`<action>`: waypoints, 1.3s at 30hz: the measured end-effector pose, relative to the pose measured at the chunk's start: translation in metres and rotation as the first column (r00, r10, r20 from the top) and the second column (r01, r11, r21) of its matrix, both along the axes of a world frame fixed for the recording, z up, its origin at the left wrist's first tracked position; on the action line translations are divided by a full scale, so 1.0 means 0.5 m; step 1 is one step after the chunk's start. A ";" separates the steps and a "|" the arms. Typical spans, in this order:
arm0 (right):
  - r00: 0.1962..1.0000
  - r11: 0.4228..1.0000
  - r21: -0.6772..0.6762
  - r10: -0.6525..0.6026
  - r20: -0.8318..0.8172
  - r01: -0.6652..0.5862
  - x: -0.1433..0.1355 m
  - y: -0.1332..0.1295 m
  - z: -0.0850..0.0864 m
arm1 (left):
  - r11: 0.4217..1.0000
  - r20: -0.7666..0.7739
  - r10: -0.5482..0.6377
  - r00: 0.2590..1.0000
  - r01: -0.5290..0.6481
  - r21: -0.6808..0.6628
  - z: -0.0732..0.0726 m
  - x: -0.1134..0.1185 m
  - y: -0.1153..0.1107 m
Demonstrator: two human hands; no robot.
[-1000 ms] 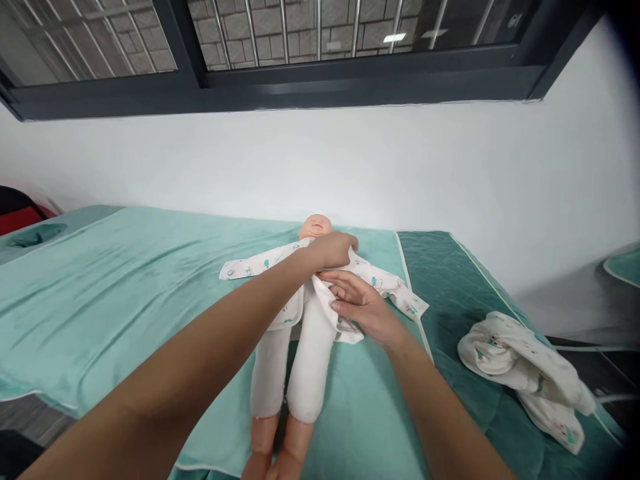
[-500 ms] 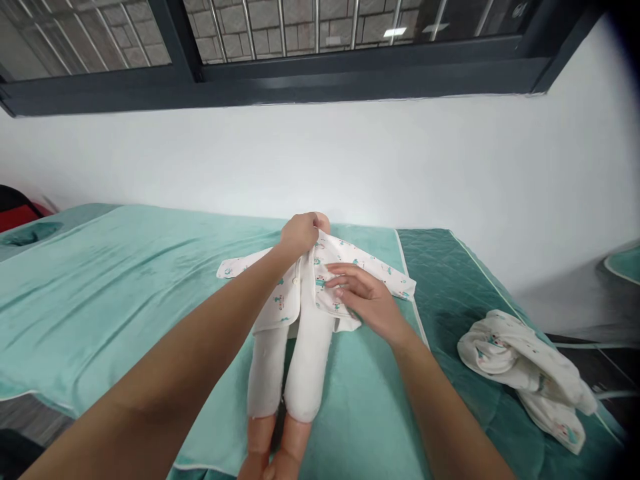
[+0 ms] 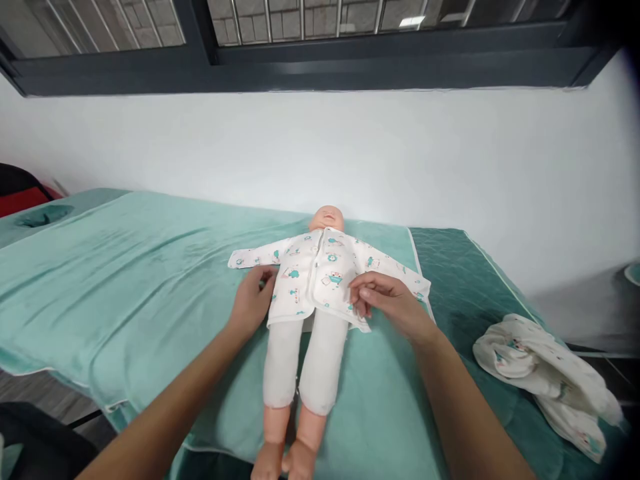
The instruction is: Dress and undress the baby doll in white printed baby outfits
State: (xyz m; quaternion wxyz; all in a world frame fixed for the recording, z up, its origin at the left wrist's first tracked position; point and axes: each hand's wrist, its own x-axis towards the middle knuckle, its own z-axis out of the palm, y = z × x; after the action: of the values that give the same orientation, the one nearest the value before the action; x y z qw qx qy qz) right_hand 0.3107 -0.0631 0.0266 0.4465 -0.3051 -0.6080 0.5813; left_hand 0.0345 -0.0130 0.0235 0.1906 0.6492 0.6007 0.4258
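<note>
Far left, a black and red bag [image 3: 23,190] sits at the edge of the view, beside a surface covered by a light green sheet [image 3: 140,267]. At lower left, a dark item [image 3: 40,433], too partly seen to identify, stands near grey flooring.

The left hand [image 3: 256,297] is half open beside the doll's side, below one outstretched sleeve; its fingers curl inward, a gap shows between thumb and forefinger, and nothing is seen in its hold.

At centre, the doll [image 3: 327,217] lies face up on the sheet, head toward the white wall [image 3: 320,147] and bare feet toward the viewer. It bears a white shirt [image 3: 333,267] with teal print, its two front panels meeting along the middle, and white leggings [image 3: 317,367] ending above the ankles.

The right hand [image 3: 383,297] is loosely curled over the shirt's right-hand edge, thumb close to the fingers and nothing seen in its hold; whether it touches the cloth cannot be told.

Farther right, a crumpled white printed garment [image 3: 545,373] lies on a dark green quilted cover [image 3: 460,287]. A dark-framed window [image 3: 320,67] with metal bars spans the top.
</note>
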 end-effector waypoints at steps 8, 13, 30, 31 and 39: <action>0.908 0.914 0.030 -0.406 0.105 0.406 -0.005 -0.022 -0.050 | 0.985 -0.203 -0.172 0.964 0.168 -0.038 -0.081 -0.096 -0.172; 0.807 0.856 0.123 -0.514 0.291 0.501 -0.015 -0.106 -0.094 | 0.978 -0.393 -0.202 0.897 0.202 -0.041 -0.096 -0.102 -0.174; 0.356 0.641 0.471 -0.748 0.560 0.606 -0.100 -0.130 -0.111 | 0.978 -0.426 -0.208 0.880 0.202 -0.061 -0.080 -0.041 -0.163; 0.340 0.633 0.480 -0.753 0.563 0.607 -0.101 -0.131 -0.112 | 0.979 -0.424 -0.202 0.883 0.194 -0.061 -0.079 -0.038 -0.164; 0.304 0.623 0.550 -0.768 0.563 0.557 -0.100 -0.137 -0.118 | 0.984 -0.442 -0.161 0.883 0.179 -0.002 -0.079 -0.039 -0.175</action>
State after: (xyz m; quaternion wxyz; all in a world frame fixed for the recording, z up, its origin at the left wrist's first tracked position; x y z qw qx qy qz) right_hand 0.2606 -0.1317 -0.0324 0.3814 -0.6829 -0.6186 0.0735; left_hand 0.0149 -0.1007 -0.0160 0.0738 0.7822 0.5606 0.2615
